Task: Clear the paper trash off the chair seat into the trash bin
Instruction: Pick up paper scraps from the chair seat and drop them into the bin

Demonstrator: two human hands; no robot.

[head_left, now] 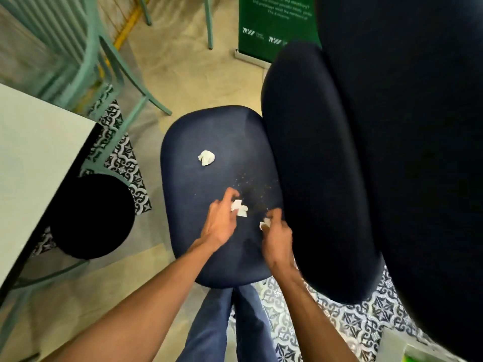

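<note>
Three bits of paper trash show on the chair seat (188, 194). A crumpled wad (206, 158) lies alone toward the far end. A flat scrap (240, 208) is pinched between the curled thumb and fingers of the left hand (220, 223). A small piece (264, 223) is gripped in the fingertips of the right hand (278, 239). Using both hands likely saves a trip. The black trash bin (91, 215) sits on the floor to the left, partly under the white worktop (34, 142), so the carry should be short.

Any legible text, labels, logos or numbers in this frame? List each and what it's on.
Green banner, upper part: several lines of white print, too blurred to read.
Green banner, lower part: two white logo marks with small lettering beside them, unreadable.
Paper scraps on the chair seat: no print visible.
</note>
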